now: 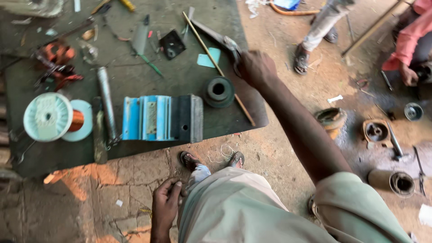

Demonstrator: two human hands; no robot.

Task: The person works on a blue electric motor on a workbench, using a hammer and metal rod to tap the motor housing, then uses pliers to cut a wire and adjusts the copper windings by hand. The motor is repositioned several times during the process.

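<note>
Head view: right hand [256,67] reaches out over the far right edge of the table [135,81], fingers curled shut around the end of a grey metal tool [220,39] that lies slanting across the tabletop; exact tool type unclear. Just beside the hand, a long thin wooden stick [211,58] runs diagonally across the table, passing under or next to the tool. A light blue card [208,58] lies touching the stick. Near the hand, a dark round pulley-like part [218,91] sits on the table. Further left, a blue and black ribbed block [162,118], then a grey metal tube [106,101], then a pale green spool of copper wire [56,118]. Left hand [165,204] hangs low by the person's trouser leg, fingers loosely bent, holding nothing visible, well apart from the table. On the dirt floor to the right, round motor housings [377,131]. Another person's sandalled foot [300,58] and a pink sleeve [411,38] at top right.
</note>
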